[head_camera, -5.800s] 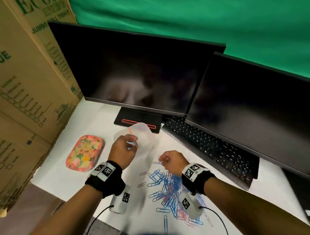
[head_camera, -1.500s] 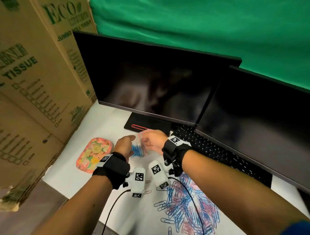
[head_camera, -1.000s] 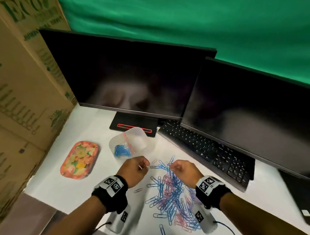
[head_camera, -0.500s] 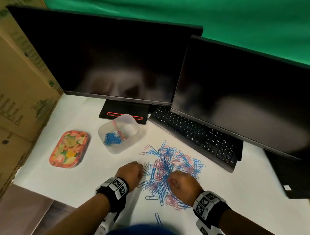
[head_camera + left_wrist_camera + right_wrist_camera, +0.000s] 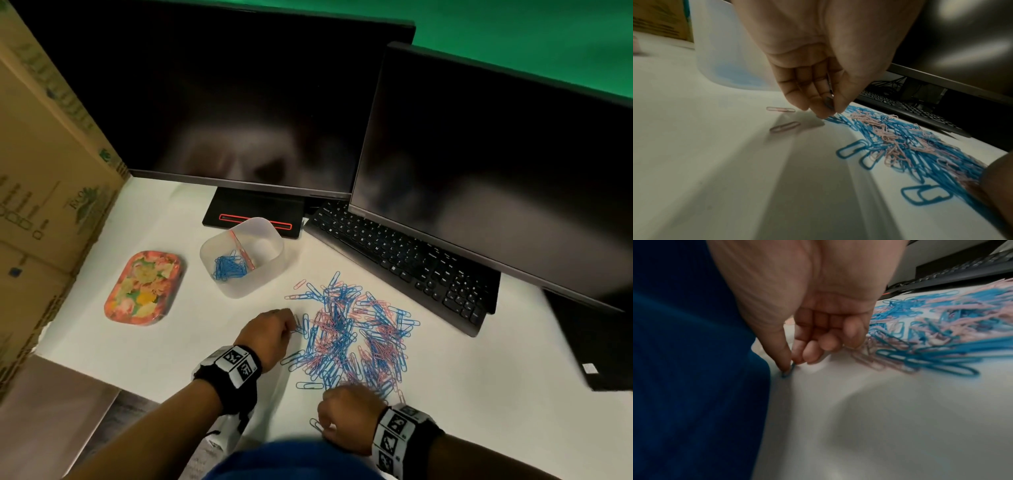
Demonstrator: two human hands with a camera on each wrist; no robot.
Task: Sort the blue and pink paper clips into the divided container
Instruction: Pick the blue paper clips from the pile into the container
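Observation:
A mixed pile of blue and pink paper clips (image 5: 352,335) lies on the white table. Behind it to the left stands the clear divided container (image 5: 274,260); blue clips (image 5: 227,269) fill its left compartment and a few pink ones (image 5: 245,251) lie along the divider. My left hand (image 5: 291,323) is at the pile's left edge, thumb and fingers pinched together on a thin clip (image 5: 830,91), tips touching the blue clips. My right hand (image 5: 790,368) is at the near edge, thumb and forefinger pinching a stray blue clip (image 5: 786,373) flat on the table.
A floral tray (image 5: 144,287) lies left of the container. A black keyboard (image 5: 400,260) and two dark monitors (image 5: 239,102) close off the back and right. Cardboard boxes (image 5: 41,171) wall the left. Two loose pink clips (image 5: 784,125) lie beside my left hand.
Both hands came back from the container to the pile. The right hand has slid toward me onto a stray blue clip; the left has settled at the pile's left edge.

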